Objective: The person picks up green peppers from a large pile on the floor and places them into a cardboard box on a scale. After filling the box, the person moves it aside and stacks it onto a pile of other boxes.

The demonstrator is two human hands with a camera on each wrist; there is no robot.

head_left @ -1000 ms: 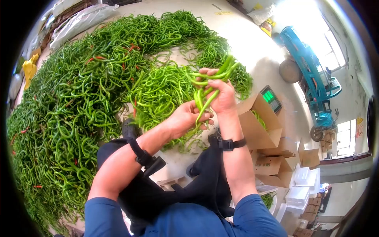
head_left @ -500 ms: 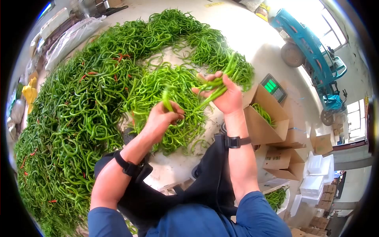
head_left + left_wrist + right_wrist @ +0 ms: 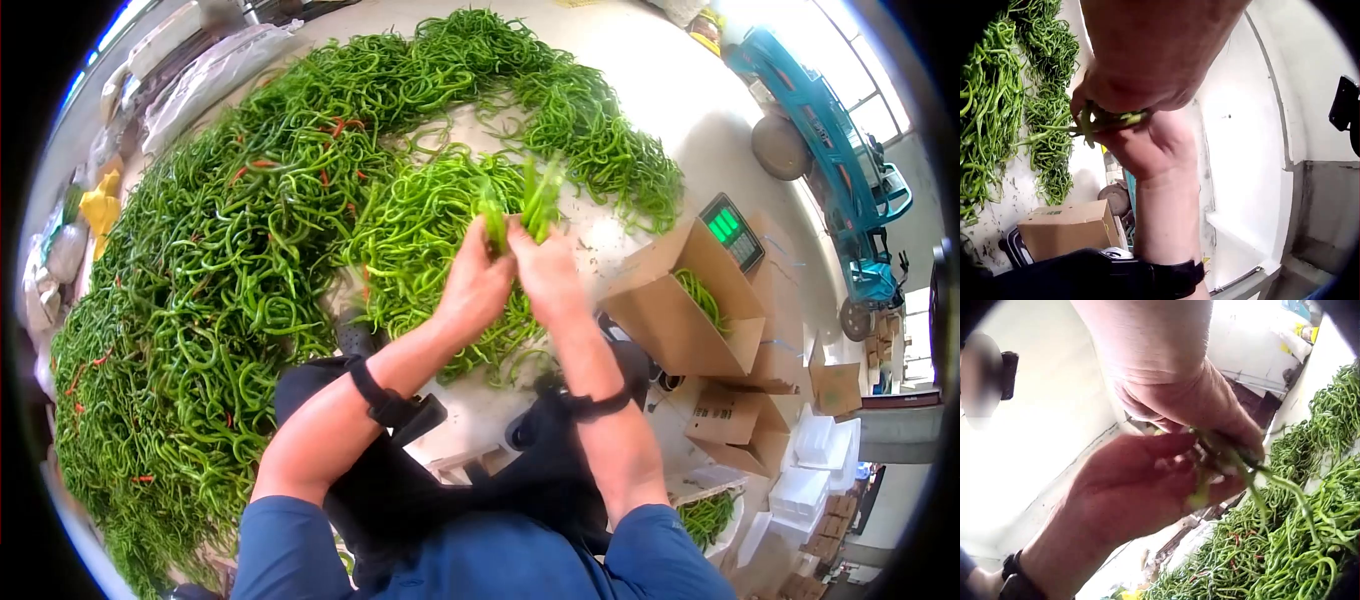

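Note:
Side by side over a pile of light green chili peppers, my two hands meet at the thumbs. My left hand grips blurred green peppers that point away from me. In my right hand is a small bunch of long green peppers, their ends sticking up past the fingers. The left wrist view shows the right hand with peppers across its palm. In the right wrist view, the left hand is close beneath the right, with pepper ends hanging out.
A large heap of darker green peppers, with a few red ones, curves around the left and back. At right stand an open cardboard box holding peppers, a scale with a green display, white foam boxes and a blue cart.
The left hand went out left over the light pile with a pepper, then came back against the right hand. The right hand kept its bunch, which now points more upright. The head view shifted slightly.

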